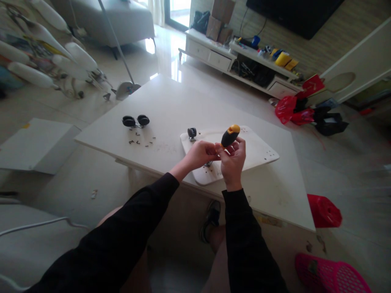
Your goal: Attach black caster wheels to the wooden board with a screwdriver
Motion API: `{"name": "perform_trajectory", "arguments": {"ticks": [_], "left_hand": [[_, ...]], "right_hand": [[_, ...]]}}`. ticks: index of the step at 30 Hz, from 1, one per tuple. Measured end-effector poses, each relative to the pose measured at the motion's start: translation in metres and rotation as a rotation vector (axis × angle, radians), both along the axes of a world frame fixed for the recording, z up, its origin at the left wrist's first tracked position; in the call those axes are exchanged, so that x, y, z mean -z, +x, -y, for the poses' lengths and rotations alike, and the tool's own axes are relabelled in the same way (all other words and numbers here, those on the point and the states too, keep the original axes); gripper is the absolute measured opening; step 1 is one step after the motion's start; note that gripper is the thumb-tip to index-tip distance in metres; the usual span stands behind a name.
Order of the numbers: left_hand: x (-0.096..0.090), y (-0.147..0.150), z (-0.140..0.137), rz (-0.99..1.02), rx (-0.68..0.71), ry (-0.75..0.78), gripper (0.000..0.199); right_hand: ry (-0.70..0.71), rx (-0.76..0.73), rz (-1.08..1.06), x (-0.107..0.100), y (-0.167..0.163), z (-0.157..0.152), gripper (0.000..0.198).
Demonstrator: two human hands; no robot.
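Observation:
My right hand point(233, 162) is wrapped round a screwdriver point(229, 137) with a black and yellow handle, its butt end tilted up. The fingertips of my left hand point(200, 154) are pinched together beside the right hand's fingers; whatever they hold is hidden. Both hands are above a white board point(256, 148) lying on the table. A black caster wheel point(192, 132) stands at the board's left end, and part of a metal bracket point(208, 164) shows under my hands. Small holes dot the board's corners.
On the white table point(165, 99) to the left lie two black casters point(136, 121) and several small screws point(138, 142). A white box point(39, 142) is on the floor at left. At the right are a red stool point(324, 211) and a pink basket point(330, 274).

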State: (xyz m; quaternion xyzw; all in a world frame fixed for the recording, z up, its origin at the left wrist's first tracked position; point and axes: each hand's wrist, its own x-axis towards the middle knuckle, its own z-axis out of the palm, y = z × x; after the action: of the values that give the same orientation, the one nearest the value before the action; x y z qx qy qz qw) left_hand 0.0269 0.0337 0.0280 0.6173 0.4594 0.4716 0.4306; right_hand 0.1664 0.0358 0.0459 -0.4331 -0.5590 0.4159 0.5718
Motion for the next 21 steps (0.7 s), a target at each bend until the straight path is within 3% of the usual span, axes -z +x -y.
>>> {"name": "perform_trajectory", "arguments": {"ticks": [4,12,18,21], "left_hand": [[0.0026,-0.0022,-0.0021,0.043,0.094,-0.017,0.008],[0.0031,0.0003,-0.0013,0.011,-0.049,-0.023,0.014],[0.0037,-0.0046,-0.0043,-0.005,0.036,0.017,0.003],[0.0044,-0.0035,-0.0041,0.038,0.021,-0.003,0.004]], "right_hand": [[-0.012,-0.019,-0.038,-0.0014,0.0006,0.0008,0.045],[0.022,0.043,0.008,-0.0019,-0.0021,0.0016,0.052],[-0.01,-0.044,-0.036,0.0008,0.0022,0.0001,0.035],[0.001,-0.054,-0.027,0.0001,0.0015,0.0002,0.042]]}}
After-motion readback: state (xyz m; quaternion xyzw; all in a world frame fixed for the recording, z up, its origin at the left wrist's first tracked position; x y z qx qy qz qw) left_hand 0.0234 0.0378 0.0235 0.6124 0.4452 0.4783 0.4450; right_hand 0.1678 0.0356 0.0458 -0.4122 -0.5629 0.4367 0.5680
